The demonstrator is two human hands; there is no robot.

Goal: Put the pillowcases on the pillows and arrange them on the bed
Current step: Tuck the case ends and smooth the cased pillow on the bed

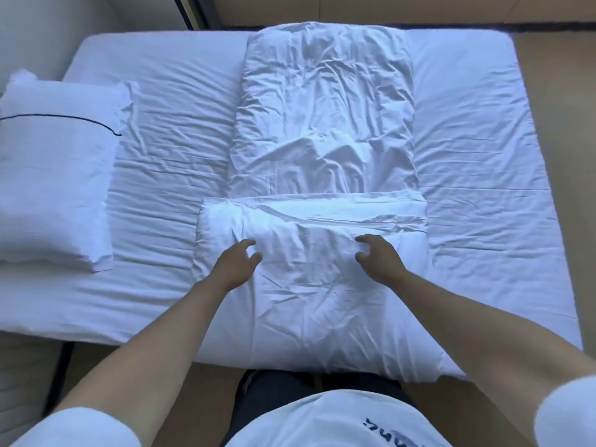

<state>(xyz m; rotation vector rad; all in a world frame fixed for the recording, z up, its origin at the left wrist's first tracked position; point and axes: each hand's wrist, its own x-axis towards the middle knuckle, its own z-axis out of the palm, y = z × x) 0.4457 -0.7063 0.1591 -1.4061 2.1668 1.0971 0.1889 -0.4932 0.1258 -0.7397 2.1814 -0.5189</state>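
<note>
Pillow [309,285] in white pillowcase [322,124] lying across the bed [483,156], left hand [237,264] and right hand [377,256] with fingers loosely spread over it.

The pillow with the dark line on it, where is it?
In the head view, the pillow with the dark line lies at the left edge of the bed, apart from both hands and the middle pillow.

A tan floor [548,75] lies at three o'clock; a dark door frame [190,11] stands at eleven o'clock.
</note>
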